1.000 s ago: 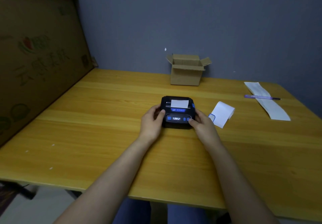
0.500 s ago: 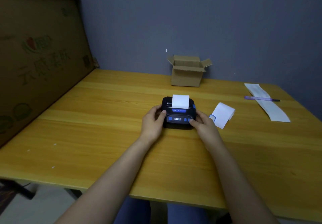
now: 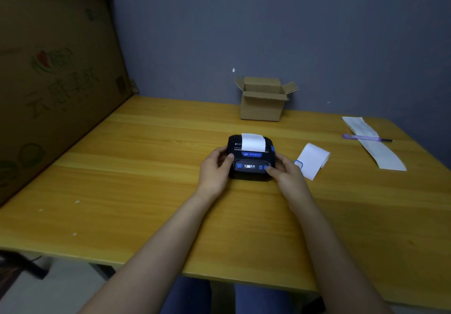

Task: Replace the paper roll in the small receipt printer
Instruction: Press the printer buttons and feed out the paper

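A small black receipt printer (image 3: 249, 167) with blue buttons and a lit display sits mid-table with its lid closed. A strip of white paper (image 3: 253, 142) sticks out of its top slot. My left hand (image 3: 214, 169) grips the printer's left side, thumb on the front panel. My right hand (image 3: 285, 170) holds the right side, a fingertip on the blue button at the panel's right. A partly unrolled white paper roll (image 3: 313, 159) lies just right of my right hand.
An open cardboard box (image 3: 263, 101) stands at the back against the wall. A long printed receipt strip (image 3: 375, 145) with a purple pen (image 3: 363, 138) across it lies at the far right. A large cardboard sheet (image 3: 48, 89) leans along the left edge of the wooden table (image 3: 146, 191).
The paper strip has fed further out of the printer's slot and is longer now. Both hands have stayed on the printer.
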